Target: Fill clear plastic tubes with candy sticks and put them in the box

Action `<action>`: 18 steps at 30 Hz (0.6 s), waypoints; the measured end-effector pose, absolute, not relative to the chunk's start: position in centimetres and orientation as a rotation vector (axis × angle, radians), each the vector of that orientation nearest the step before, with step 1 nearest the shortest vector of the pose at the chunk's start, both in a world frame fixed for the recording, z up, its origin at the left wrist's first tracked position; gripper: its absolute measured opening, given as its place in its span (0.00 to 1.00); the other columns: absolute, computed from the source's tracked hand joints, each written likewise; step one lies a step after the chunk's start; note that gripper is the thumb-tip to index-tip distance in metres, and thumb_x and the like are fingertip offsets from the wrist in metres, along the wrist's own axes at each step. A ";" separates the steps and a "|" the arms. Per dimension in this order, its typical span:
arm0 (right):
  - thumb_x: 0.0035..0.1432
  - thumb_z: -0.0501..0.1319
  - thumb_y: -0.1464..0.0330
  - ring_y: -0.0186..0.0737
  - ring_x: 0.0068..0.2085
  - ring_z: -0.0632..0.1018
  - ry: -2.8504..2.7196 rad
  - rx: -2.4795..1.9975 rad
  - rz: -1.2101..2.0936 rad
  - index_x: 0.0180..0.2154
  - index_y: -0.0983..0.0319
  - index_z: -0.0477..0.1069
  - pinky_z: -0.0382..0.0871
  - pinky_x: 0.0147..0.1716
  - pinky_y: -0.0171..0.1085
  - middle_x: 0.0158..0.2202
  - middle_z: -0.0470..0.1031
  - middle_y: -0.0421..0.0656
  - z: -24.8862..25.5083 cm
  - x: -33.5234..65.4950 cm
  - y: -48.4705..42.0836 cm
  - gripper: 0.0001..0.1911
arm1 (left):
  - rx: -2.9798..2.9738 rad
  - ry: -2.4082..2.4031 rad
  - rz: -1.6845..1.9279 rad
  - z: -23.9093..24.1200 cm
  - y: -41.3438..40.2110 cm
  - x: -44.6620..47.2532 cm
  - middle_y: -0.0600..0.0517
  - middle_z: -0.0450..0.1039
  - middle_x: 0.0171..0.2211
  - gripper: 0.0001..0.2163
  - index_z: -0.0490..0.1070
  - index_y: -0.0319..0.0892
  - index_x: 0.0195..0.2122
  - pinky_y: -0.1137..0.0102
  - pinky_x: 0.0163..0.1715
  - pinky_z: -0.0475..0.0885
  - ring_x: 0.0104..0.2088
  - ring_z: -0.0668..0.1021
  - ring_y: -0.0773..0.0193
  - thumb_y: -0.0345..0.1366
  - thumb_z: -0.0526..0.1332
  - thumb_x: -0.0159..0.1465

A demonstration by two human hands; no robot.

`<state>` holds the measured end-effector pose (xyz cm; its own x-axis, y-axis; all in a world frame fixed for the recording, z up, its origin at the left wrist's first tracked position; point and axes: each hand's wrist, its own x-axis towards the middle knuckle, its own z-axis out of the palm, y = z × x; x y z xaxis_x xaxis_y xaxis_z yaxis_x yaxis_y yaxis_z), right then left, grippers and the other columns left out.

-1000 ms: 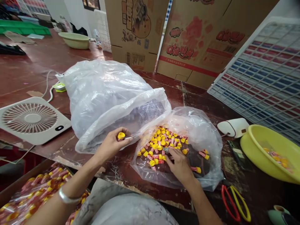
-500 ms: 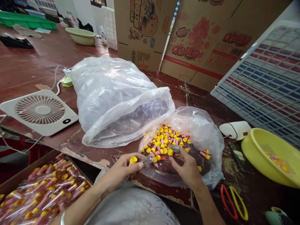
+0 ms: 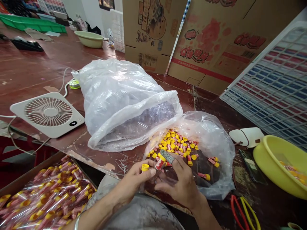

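My left hand is closed around a clear tube that its fingers mostly hide. A yellow cap sticks up between its thumb and forefinger. At the tube's right end is a small yellow-capped piece with a red and white wrapper, tilted. My right hand is beside it, thumb spread away from the fingers. Its forefinger, wrapped in a grey cover, touches or nearly touches the cap. Many similar yellow-capped pieces lie on an opened clear plastic bag beyond my hands.
A large white sack of clear tubes lies behind. At lower left, a box holds filled tubes. A fan sits left. To the right are a yellow basin, a phone, scissors and a white crate. Cardboard boxes stand behind.
My right hand has come from the pile leftward and toward me, close to my left hand. A yellow-capped piece now sits at the tube's end. The view has shifted slightly.
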<state>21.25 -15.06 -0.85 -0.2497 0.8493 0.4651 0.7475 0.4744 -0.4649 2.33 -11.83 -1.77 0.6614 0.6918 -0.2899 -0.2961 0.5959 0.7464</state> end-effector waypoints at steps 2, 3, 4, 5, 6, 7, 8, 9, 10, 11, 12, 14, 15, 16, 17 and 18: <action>0.54 0.67 0.48 0.56 0.49 0.78 -2.038 -1.379 0.011 0.51 0.61 0.66 0.76 0.48 0.55 0.46 0.76 0.54 -1.4 20.6 -15.1 0.32 | 0.668 0.584 0.621 -1.7 -11.8 2.7 0.48 0.80 0.35 0.15 0.72 0.39 0.40 0.68 0.40 0.73 0.36 0.80 0.60 0.45 0.69 0.60; 0.54 0.67 0.47 0.57 0.48 0.79 -2.018 -1.406 -0.042 0.51 0.61 0.65 0.77 0.47 0.55 0.45 0.75 0.54 -1.6 20.3 -15.2 0.32 | 0.657 0.577 0.622 -1.6 -11.8 2.8 0.47 0.80 0.34 0.16 0.72 0.39 0.40 0.67 0.41 0.74 0.36 0.81 0.59 0.45 0.69 0.60; 0.55 0.66 0.47 0.57 0.48 0.79 -2.002 -1.430 -0.068 0.51 0.61 0.64 0.77 0.46 0.55 0.45 0.75 0.54 -1.7 20.0 -15.2 0.32 | 0.653 0.574 0.623 -1.6 -11.7 3.0 0.47 0.80 0.34 0.16 0.72 0.39 0.40 0.67 0.41 0.75 0.37 0.81 0.59 0.45 0.69 0.59; 0.56 0.65 0.48 0.57 0.48 0.79 -1.992 -1.450 -0.079 0.52 0.61 0.64 0.78 0.46 0.55 0.45 0.75 0.54 -1.7 19.8 -15.2 0.31 | 0.654 0.577 0.628 -1.5 -11.6 3.0 0.47 0.80 0.34 0.16 0.72 0.39 0.40 0.67 0.41 0.75 0.36 0.81 0.59 0.45 0.70 0.59; 0.57 0.65 0.50 0.57 0.49 0.78 -1.999 -1.461 -0.082 0.51 0.61 0.63 0.77 0.46 0.55 0.45 0.75 0.54 -1.7 19.6 -15.2 0.29 | 0.658 0.582 0.637 -1.5 -11.5 3.1 0.47 0.80 0.33 0.16 0.72 0.38 0.39 0.67 0.41 0.75 0.36 0.81 0.59 0.45 0.70 0.59; 0.57 0.65 0.52 0.57 0.50 0.78 -2.019 -1.463 -0.086 0.51 0.61 0.64 0.77 0.47 0.55 0.46 0.75 0.54 -1.6 19.5 -15.2 0.27 | 0.667 0.585 0.648 -1.6 -11.5 3.1 0.47 0.80 0.33 0.16 0.72 0.38 0.40 0.66 0.40 0.76 0.35 0.81 0.59 0.45 0.70 0.59; 0.58 0.65 0.55 0.56 0.51 0.77 -2.039 -1.457 -0.094 0.50 0.61 0.64 0.76 0.49 0.56 0.46 0.75 0.54 -1.5 19.4 -15.1 0.25 | 0.680 0.589 0.662 -1.6 -11.4 3.0 0.46 0.80 0.34 0.16 0.72 0.38 0.40 0.66 0.40 0.76 0.35 0.81 0.59 0.45 0.70 0.59; 0.57 0.65 0.58 0.56 0.51 0.77 -2.051 -1.440 -0.113 0.49 0.61 0.64 0.76 0.49 0.55 0.46 0.74 0.54 -1.4 19.3 -15.1 0.23 | 0.696 0.591 0.680 -1.7 -11.4 3.0 0.46 0.79 0.34 0.16 0.72 0.38 0.40 0.66 0.39 0.76 0.35 0.81 0.60 0.45 0.69 0.60; 0.57 0.65 0.60 0.55 0.50 0.77 -2.051 -1.412 -0.145 0.48 0.61 0.64 0.76 0.49 0.55 0.45 0.75 0.54 -1.4 19.2 -15.0 0.21 | 0.716 0.594 0.701 -1.8 -11.5 3.0 0.46 0.79 0.35 0.15 0.73 0.38 0.40 0.67 0.39 0.76 0.35 0.81 0.60 0.44 0.69 0.60; 0.56 0.65 0.62 0.54 0.49 0.77 -2.040 -1.381 -0.183 0.47 0.61 0.64 0.76 0.49 0.54 0.44 0.75 0.53 -1.4 19.1 -14.8 0.20 | 0.736 0.597 0.715 -1.9 -11.5 3.0 0.47 0.79 0.35 0.15 0.73 0.38 0.40 0.68 0.38 0.75 0.35 0.80 0.61 0.44 0.68 0.61; 0.55 0.65 0.63 0.53 0.47 0.78 -2.022 -1.349 -0.217 0.46 0.61 0.64 0.77 0.47 0.54 0.42 0.75 0.52 -1.5 19.0 -14.7 0.19 | 0.750 0.595 0.716 -2.0 -11.5 3.0 0.47 0.79 0.34 0.15 0.73 0.38 0.40 0.69 0.38 0.75 0.34 0.80 0.61 0.44 0.68 0.61; 0.53 0.65 0.63 0.52 0.45 0.78 -1.990 -1.296 -0.253 0.45 0.60 0.64 0.77 0.46 0.53 0.39 0.75 0.50 -1.7 18.7 -14.5 0.18 | 0.750 0.587 0.685 -2.1 -11.4 3.1 0.48 0.78 0.32 0.15 0.72 0.38 0.40 0.70 0.36 0.74 0.32 0.80 0.63 0.44 0.68 0.61; 0.53 0.65 0.63 0.52 0.44 0.78 -1.988 -1.281 -0.243 0.45 0.60 0.64 0.77 0.46 0.54 0.39 0.75 0.50 -1.8 18.6 -14.4 0.19 | 0.748 0.583 0.658 -2.1 -11.2 3.2 0.49 0.77 0.31 0.15 0.71 0.38 0.40 0.71 0.35 0.74 0.31 0.79 0.64 0.44 0.69 0.60; 0.53 0.65 0.63 0.53 0.46 0.78 -2.001 -1.278 -0.213 0.46 0.60 0.64 0.76 0.48 0.54 0.40 0.75 0.50 -1.8 18.7 -14.3 0.20 | 0.752 0.578 0.628 -2.1 -10.9 3.2 0.50 0.77 0.30 0.16 0.70 0.38 0.40 0.72 0.33 0.73 0.29 0.78 0.66 0.44 0.69 0.60; 0.53 0.66 0.62 0.54 0.48 0.78 -2.030 -1.283 -0.170 0.48 0.60 0.64 0.75 0.50 0.55 0.42 0.75 0.51 -1.8 19.0 -14.3 0.22 | 0.775 0.571 0.598 -1.9 -10.3 3.1 0.52 0.76 0.29 0.16 0.70 0.39 0.40 0.72 0.31 0.72 0.27 0.77 0.67 0.44 0.69 0.59; 0.54 0.67 0.60 0.55 0.51 0.77 -2.065 -1.300 -0.121 0.50 0.61 0.64 0.74 0.52 0.55 0.46 0.75 0.52 -1.7 19.6 -14.3 0.25 | 0.827 0.572 0.575 -1.7 -9.6 3.0 0.53 0.75 0.28 0.16 0.69 0.39 0.41 0.73 0.30 0.72 0.26 0.76 0.67 0.44 0.69 0.59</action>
<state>19.56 -14.29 -1.67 -0.2658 0.7626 0.5898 0.8261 0.4955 -0.2684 3.04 -9.58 -1.73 0.7058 0.6664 -0.2402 -0.2436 0.5468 0.8010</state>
